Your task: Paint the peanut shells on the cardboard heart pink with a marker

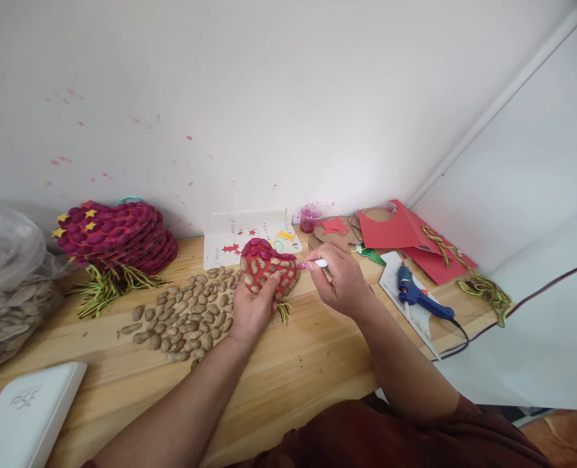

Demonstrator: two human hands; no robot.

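My left hand [252, 308] grips a red strawberry-shaped craft [267, 266] covered with peanut shells, holding it tilted up above the wooden table [288, 377]. My right hand [339, 278] pinches a white-handled brush [317, 264] whose pink tip touches the craft's right edge. A few green strands hang from the craft's lower end. Several loose peanut shells [185, 315] lie on the table just left of my left hand.
A stack of finished dark red crafts [117, 237] with green stems stands at the back left. A plastic bag of peanuts [5, 292] is far left, a white box [27, 416] near left. A pink paint cup [310, 218], red paper [400, 231] and blue glue gun [417, 296] lie right.
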